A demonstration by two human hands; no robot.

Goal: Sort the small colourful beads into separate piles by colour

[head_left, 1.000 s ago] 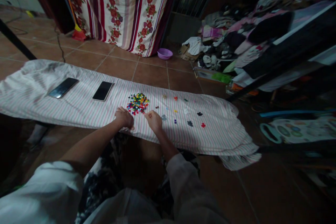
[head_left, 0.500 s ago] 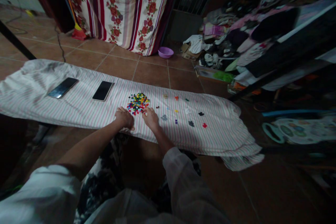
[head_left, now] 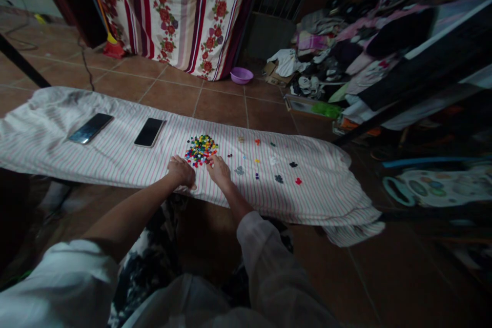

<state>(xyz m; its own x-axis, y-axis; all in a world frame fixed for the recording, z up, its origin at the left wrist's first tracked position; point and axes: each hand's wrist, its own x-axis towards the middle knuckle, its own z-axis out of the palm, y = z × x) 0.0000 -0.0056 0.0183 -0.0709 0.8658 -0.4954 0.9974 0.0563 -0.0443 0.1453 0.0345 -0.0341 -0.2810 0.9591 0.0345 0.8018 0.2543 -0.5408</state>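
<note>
A loose, roundish pile of small beads (head_left: 202, 148) in mixed colours, red, yellow, green and blue among them, lies spread on a striped cloth (head_left: 115, 166). To its right, grouped apart by colour (single shapes are too small to make out), lie gray beads (head_left: 239, 170), dark gray beads (head_left: 279, 179), red beads (head_left: 298, 181), black beads (head_left: 293, 164), orange beads (head_left: 257, 142) and purple beads (head_left: 257, 176).

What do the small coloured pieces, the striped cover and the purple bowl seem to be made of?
Small coloured pieces: probably plastic, from their bright, solid colours; too small to judge the finish.
Striped cover: matt fabric, shown by its wrinkles and drooping folds; which fibre is unclear.
Purple bowl: likely plastic, smooth-looking, given its even, vivid colour.
</note>
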